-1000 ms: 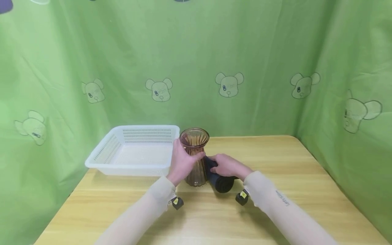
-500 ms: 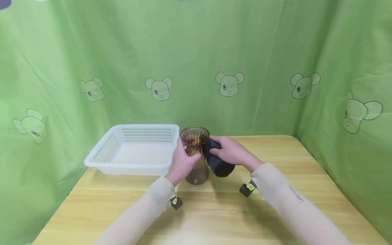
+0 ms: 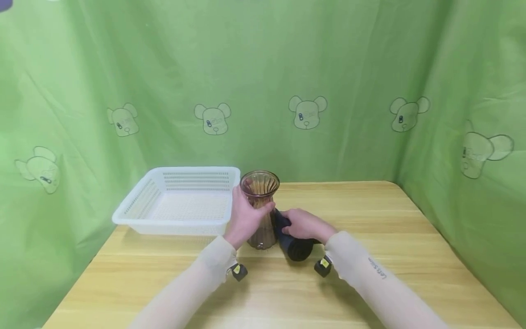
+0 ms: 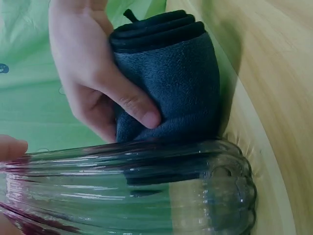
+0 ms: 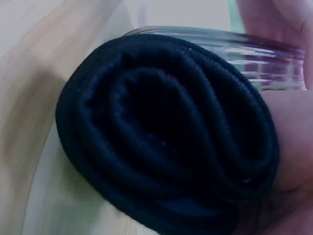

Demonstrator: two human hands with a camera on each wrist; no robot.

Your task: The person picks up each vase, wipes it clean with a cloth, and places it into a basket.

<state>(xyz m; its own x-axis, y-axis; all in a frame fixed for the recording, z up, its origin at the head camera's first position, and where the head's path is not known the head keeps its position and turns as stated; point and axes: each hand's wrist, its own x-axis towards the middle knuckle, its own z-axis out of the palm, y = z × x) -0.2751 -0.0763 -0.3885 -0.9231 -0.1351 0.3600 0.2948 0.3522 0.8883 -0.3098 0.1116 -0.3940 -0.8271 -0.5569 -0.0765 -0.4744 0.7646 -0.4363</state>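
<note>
A ribbed, amber-brown glass vase with a flared rim stands upright near the middle of the table. My left hand grips it from the left below the rim, thumb across the front. On its right side, my right hand holds a rolled dark navy cloth against the glass. In the left wrist view the thumb lies over the plush cloth roll, right beside the clear ribbed vase wall. The spiral end of the cloth fills the right wrist view.
A white perforated plastic basket sits on the table just left of the vase, close to my left hand. Wooden tabletop extends to the right and front. A green curtain with bear-head prints hangs behind and along both sides.
My right hand went up along the vase with the cloth roll, then came back down to its lower side. My left hand keeps its hold; the vase shifts only slightly.
</note>
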